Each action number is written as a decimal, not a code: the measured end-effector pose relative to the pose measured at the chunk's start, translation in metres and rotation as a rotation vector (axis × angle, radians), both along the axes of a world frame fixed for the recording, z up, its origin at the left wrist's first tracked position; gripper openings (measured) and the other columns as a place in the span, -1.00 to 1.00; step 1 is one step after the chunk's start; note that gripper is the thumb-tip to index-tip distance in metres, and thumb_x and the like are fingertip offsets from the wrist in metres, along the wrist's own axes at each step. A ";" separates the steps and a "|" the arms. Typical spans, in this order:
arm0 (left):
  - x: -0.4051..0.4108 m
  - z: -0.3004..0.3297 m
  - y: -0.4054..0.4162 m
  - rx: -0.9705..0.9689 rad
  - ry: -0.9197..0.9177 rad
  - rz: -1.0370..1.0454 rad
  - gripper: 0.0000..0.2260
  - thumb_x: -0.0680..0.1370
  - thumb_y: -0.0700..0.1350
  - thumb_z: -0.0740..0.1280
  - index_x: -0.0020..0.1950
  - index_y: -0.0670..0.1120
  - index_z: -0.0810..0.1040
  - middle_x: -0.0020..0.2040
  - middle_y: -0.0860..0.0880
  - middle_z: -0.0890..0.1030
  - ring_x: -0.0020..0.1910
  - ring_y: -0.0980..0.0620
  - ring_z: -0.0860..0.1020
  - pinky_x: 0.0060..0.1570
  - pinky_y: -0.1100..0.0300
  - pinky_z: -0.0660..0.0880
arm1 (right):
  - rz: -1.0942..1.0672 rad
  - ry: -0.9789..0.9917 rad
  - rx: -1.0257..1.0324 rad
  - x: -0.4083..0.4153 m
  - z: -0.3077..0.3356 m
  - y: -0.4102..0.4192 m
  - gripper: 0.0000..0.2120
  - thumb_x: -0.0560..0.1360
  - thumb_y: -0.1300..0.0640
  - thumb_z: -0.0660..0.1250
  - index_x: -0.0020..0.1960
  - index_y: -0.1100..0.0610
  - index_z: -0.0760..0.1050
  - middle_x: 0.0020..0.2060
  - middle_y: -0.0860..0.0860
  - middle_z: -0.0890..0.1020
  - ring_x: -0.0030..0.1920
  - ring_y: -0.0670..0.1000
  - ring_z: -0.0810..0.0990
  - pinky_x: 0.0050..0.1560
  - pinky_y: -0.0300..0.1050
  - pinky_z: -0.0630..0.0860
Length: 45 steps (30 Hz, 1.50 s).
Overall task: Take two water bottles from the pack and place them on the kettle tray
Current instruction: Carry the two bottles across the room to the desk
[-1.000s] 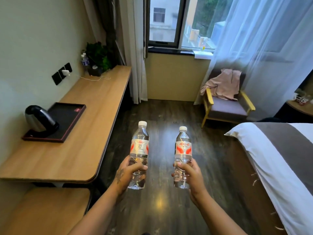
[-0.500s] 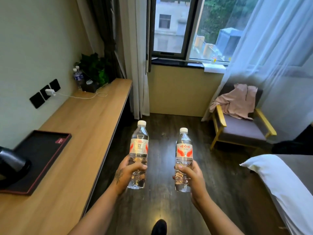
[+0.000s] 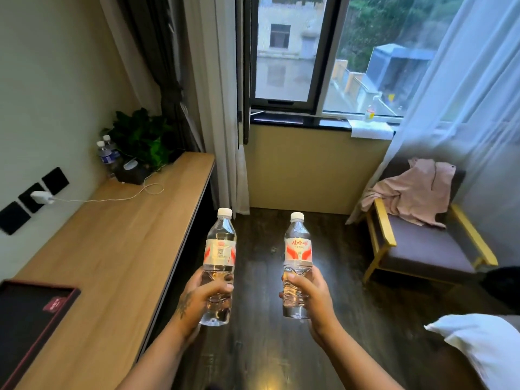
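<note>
I hold two clear water bottles with white caps and red-and-white labels upright over the dark floor. My left hand (image 3: pixel 204 298) grips the lower half of the left bottle (image 3: pixel 220 253). My right hand (image 3: pixel 308 291) grips the lower half of the right bottle (image 3: pixel 297 249). The black kettle tray (image 3: pixel 31 325) with its dark red rim lies on the wooden desk (image 3: pixel 121 249) at the lower left, partly cut off by the frame edge. The kettle and the bottle pack are out of view.
Two other small bottles (image 3: pixel 105 154), a potted plant (image 3: pixel 143 136) and a black box stand at the desk's far end, with a white charger (image 3: pixel 42 197) in a wall socket. An armchair (image 3: pixel 422 243) with pink cloth is at right; a bed corner (image 3: pixel 478 344) lower right.
The view has moved forward along the desk. The tray has slid toward the lower left edge and the kettle has left the frame. Both hands still hold their bottles upright.
</note>
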State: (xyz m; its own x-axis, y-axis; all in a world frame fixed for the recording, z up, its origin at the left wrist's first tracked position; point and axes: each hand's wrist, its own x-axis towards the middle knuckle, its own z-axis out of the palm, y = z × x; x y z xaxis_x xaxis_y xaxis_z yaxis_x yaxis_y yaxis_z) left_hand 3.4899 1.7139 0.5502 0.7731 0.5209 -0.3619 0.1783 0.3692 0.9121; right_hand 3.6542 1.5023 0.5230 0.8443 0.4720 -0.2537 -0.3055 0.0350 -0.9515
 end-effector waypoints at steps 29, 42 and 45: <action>0.164 0.010 0.243 0.001 -0.021 0.434 -0.26 0.07 -0.08 0.62 0.26 -0.15 0.64 -0.14 -0.18 0.73 -0.22 -0.19 0.66 -0.07 -0.05 0.58 | 0.460 -0.041 -0.023 0.229 0.016 0.325 -0.33 0.31 -0.09 0.60 0.37 -0.01 0.51 0.16 0.09 0.76 0.12 0.16 0.78 0.10 0.11 0.73; 0.074 0.006 0.180 -0.012 0.065 1.161 -0.57 0.45 -0.38 0.49 0.24 -0.02 0.65 -0.16 -0.14 0.77 -0.21 -0.19 0.70 -0.28 0.03 0.60 | 1.106 0.089 -0.010 0.169 0.003 0.438 -0.22 0.21 -0.05 0.66 0.39 0.03 0.54 0.13 0.21 0.75 -0.02 0.25 0.77 -0.06 0.07 0.72; 0.044 0.008 0.153 -0.015 0.072 1.301 -0.55 0.36 -0.28 0.56 0.21 0.01 0.65 -0.19 -0.09 0.79 -0.26 -0.13 0.74 -0.33 0.03 0.64 | 1.249 0.131 -0.017 0.129 -0.005 0.451 -0.31 0.31 0.03 0.62 0.40 0.04 0.51 0.10 0.22 0.75 -0.04 0.25 0.76 -0.07 0.10 0.71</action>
State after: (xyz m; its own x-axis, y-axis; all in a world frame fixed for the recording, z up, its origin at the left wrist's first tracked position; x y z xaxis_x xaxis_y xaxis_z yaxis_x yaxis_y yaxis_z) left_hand 3.5339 1.8673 0.5582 -0.3134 0.8642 -0.3937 -0.2680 0.3173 0.9097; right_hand 3.7831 1.9533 0.5180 -0.2080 0.9258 -0.3158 -0.2132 -0.3580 -0.9091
